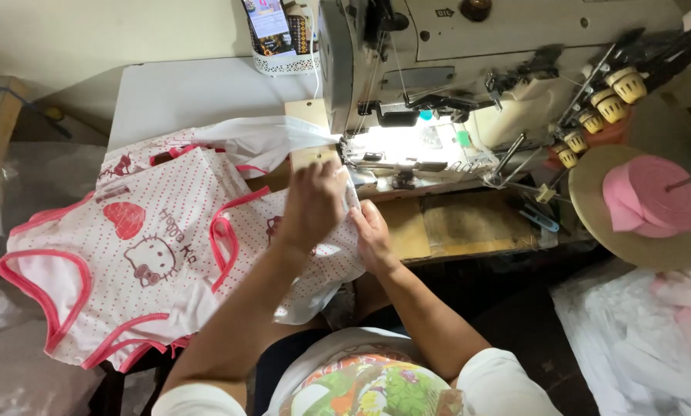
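— Both hands sit close together on one piece of dotted white fabric [326, 258], just short of the sewing machine [438, 69]. Left hand [313, 204] lies on top, fingers curled down and pinching the cloth's upper edge; right hand [372, 235] grips the same edge from the side, thumb folded over it.

— So neither is open?

— No, both look closed on the cloth, though the fingertips are hidden, so I can't tell how tight the pinch is.

— What could slip?

— I'd judge the edge could skew. That fabric hangs off the table edge toward the lap, and its weight may drag it away from the lit needle area [395, 150] just beyond the fingers.

— Anything closer to worry about?

— Fingers near the presser foot; a lapse could bring them under it. Also the finished pink-trimmed garments [122, 254] piled beside the left forearm touch the piece in hand, so a fold could get pulled along.

— And on the right?

— A pink tape roll [653, 196] on its disc, well apart from the right hand.
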